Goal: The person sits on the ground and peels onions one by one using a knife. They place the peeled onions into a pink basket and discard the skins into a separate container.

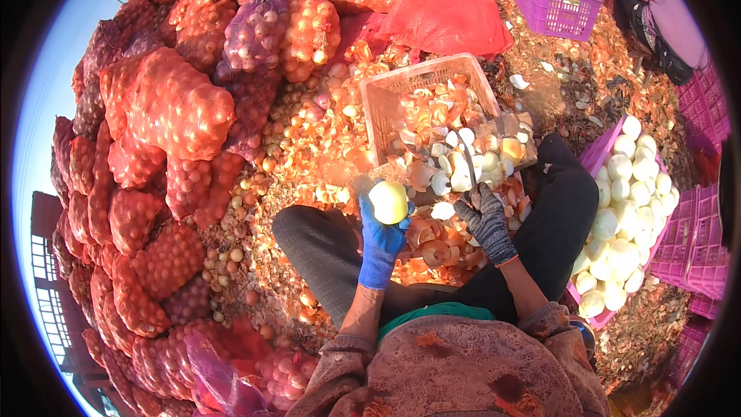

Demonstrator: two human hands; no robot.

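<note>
My left hand (382, 236), in a blue glove, holds a pale peeled onion (388, 202) above my lap. In a grey knitted glove, my right hand (487, 221) grips the handle of a knife (468, 156) whose dark blade points away from me. Beneath the blade, onion pieces and trimmed ends (461, 176) lie on a wooden board (515, 127). The board rests across a pinkish plastic crate (370, 110) that contains onion skins (443, 98). More skins (437, 249) lie between my legs.
Mesh sacks of onions (179, 104) are piled at left and behind. A crate heaped with peeled onions (622, 214) stands right of my knee. Purple crates (694, 237) stand beyond it, another purple crate (570, 11) at the back. At upper right, a person's leg (671, 17) shows.
</note>
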